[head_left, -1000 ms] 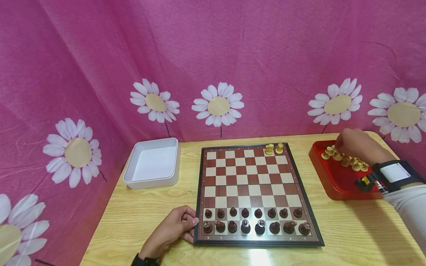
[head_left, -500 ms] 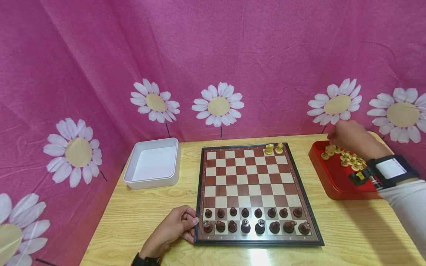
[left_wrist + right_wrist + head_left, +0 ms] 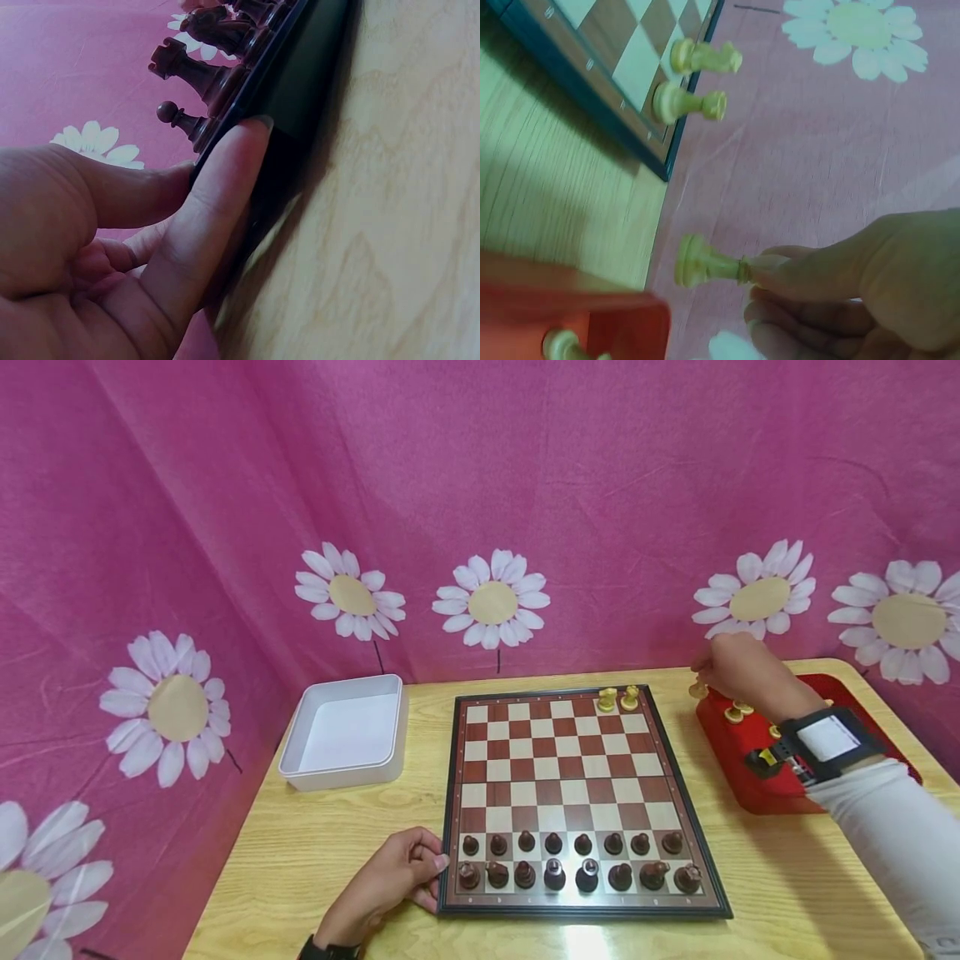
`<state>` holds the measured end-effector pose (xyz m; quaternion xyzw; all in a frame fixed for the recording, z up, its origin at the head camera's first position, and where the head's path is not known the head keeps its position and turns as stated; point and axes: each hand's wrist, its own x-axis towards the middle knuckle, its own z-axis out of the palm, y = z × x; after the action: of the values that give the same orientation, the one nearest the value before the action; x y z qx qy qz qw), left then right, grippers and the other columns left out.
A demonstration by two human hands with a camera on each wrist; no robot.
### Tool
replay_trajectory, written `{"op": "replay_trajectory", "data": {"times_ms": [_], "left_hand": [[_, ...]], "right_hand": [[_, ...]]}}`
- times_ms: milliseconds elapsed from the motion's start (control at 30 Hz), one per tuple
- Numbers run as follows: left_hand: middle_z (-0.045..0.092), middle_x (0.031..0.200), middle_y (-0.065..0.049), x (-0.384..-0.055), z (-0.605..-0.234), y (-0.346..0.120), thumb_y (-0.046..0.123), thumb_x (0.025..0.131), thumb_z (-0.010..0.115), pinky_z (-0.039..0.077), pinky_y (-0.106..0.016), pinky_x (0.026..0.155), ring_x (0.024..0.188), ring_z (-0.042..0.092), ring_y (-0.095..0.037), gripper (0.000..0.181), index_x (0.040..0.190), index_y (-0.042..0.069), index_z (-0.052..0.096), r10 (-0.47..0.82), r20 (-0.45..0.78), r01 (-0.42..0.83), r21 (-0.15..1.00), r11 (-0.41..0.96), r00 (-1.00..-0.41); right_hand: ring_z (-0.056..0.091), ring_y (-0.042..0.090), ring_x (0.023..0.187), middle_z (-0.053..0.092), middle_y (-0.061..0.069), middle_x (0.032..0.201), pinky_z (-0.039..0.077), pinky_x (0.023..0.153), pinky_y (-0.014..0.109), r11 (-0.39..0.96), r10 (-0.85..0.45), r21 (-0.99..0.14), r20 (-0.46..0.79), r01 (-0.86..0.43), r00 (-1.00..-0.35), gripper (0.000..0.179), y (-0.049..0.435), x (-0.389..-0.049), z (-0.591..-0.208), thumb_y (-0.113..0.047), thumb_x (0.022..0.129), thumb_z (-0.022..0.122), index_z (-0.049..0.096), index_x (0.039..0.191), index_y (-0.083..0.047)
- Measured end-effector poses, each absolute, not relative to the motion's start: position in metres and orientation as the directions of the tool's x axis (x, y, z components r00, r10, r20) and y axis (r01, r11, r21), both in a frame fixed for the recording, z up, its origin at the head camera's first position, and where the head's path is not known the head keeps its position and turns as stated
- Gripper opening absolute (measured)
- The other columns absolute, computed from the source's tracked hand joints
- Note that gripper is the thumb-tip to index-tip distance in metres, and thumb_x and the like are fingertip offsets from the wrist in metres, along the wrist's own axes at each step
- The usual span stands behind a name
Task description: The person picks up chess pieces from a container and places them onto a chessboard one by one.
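Note:
My right hand (image 3: 742, 672) pinches a pale yellow chess piece (image 3: 705, 262) by its top, base pointing down, above the back left corner of the red box (image 3: 738, 781). The piece's head is hidden by the thumb and fingertips. At the lower left corner of the chessboard (image 3: 551, 793), my left hand (image 3: 397, 872) grips the black edge between thumb and fingers. Two rows of dark chess pieces (image 3: 555, 875) line the near side of the board. A pale yellow rook (image 3: 690, 103) and knight (image 3: 705, 57) stand side by side at its far right corner.
More pale yellow chess pieces (image 3: 734, 715) lie in the red box, partly covered by the right hand and wrist. A white box (image 3: 341, 777) stands at the table's back left. Behind the wooden table (image 3: 285, 860) hangs a pink cloth (image 3: 600, 510) printed with daisies.
My right hand has risen from among the pieces in the red box and moved left with one pale yellow chess piece. The left hand has stayed at the board's edge.

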<state>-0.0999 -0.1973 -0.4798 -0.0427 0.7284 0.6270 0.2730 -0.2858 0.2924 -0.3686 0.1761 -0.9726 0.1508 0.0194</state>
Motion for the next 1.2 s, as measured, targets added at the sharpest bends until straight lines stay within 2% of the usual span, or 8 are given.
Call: {"op": "replay_trajectory", "data": {"times_ms": [133, 367, 600, 800, 1000, 1200], "left_hand": [[0.060, 0.084, -0.006, -0.100, -0.481, -0.197, 0.005, 0.103, 0.061, 0.066, -0.032, 0.057, 0.065, 0.066, -0.015, 0.016, 0.112, -0.005, 0.055, 0.278, -0.452, -0.402, 0.889, 0.219, -0.848], [0.059, 0.083, -0.006, -0.099, -0.481, -0.197, 0.005, 0.103, 0.061, 0.066, -0.034, 0.058, 0.066, 0.065, -0.016, 0.015, 0.111, -0.005, 0.055, 0.273, -0.452, -0.399, 0.888, 0.231, -0.849], [0.061, 0.085, -0.006, -0.100, -0.481, -0.199, 0.003, 0.102, 0.061, 0.065, -0.030, 0.057, 0.064, 0.066, -0.014, 0.016, 0.113, -0.007, 0.054, 0.288, -0.441, -0.396, 0.895, 0.204, -0.850], [0.060, 0.083, -0.005, -0.099, -0.483, -0.199, 0.003, 0.102, 0.061, 0.066, -0.032, 0.058, 0.063, 0.065, -0.014, 0.015, 0.112, -0.006, 0.055, 0.289, -0.439, -0.392, 0.896, 0.208, -0.851], [0.060, 0.083, -0.006, -0.100, -0.483, -0.199, 0.003, 0.102, 0.061, 0.066, -0.032, 0.057, 0.063, 0.066, -0.015, 0.015, 0.112, -0.006, 0.055, 0.284, -0.444, -0.397, 0.894, 0.208, -0.850], [0.060, 0.084, -0.006, -0.102, -0.483, -0.200, 0.004, 0.103, 0.061, 0.066, -0.031, 0.057, 0.063, 0.065, -0.014, 0.016, 0.113, -0.006, 0.055, 0.279, -0.447, -0.400, 0.892, 0.212, -0.850]], "right_hand": [[0.061, 0.020, 0.060, 0.076, 0.021, 0.080, 0.052, 0.051, 0.030, 0.879, -0.358, -0.289, 0.127, -0.380, -0.925, 0.010, 0.279, -0.287, -0.367, 0.004, 0.086, 0.072, 0.079, 0.092, 0.008], [0.065, 0.026, 0.070, 0.076, 0.021, 0.084, 0.060, 0.060, 0.039, 0.884, -0.342, -0.303, 0.103, -0.357, -0.934, 0.010, 0.260, -0.289, -0.367, 0.004, 0.087, 0.074, 0.078, 0.096, 0.007], [0.065, 0.025, 0.070, 0.077, 0.022, 0.088, 0.059, 0.060, 0.039, 0.875, -0.370, -0.287, 0.126, -0.390, -0.921, 0.011, 0.242, -0.292, -0.366, 0.004, 0.088, 0.071, 0.078, 0.096, 0.007], [0.070, 0.027, 0.074, 0.077, 0.022, 0.089, 0.063, 0.065, 0.046, 0.870, -0.372, -0.299, 0.126, -0.393, -0.920, 0.012, 0.228, -0.293, -0.366, 0.004, 0.088, 0.070, 0.077, 0.097, 0.008], [0.070, 0.024, 0.072, 0.077, 0.019, 0.087, 0.063, 0.065, 0.043, 0.862, -0.388, -0.292, 0.147, -0.414, -0.910, 0.010, 0.211, -0.294, -0.365, 0.002, 0.089, 0.072, 0.078, 0.096, 0.006], [0.068, 0.020, 0.067, 0.077, 0.018, 0.085, 0.061, 0.059, 0.037, 0.851, -0.393, -0.313, 0.154, -0.422, -0.907, 0.010, 0.195, -0.295, -0.363, 0.002, 0.091, 0.071, 0.078, 0.096, 0.005]]}}
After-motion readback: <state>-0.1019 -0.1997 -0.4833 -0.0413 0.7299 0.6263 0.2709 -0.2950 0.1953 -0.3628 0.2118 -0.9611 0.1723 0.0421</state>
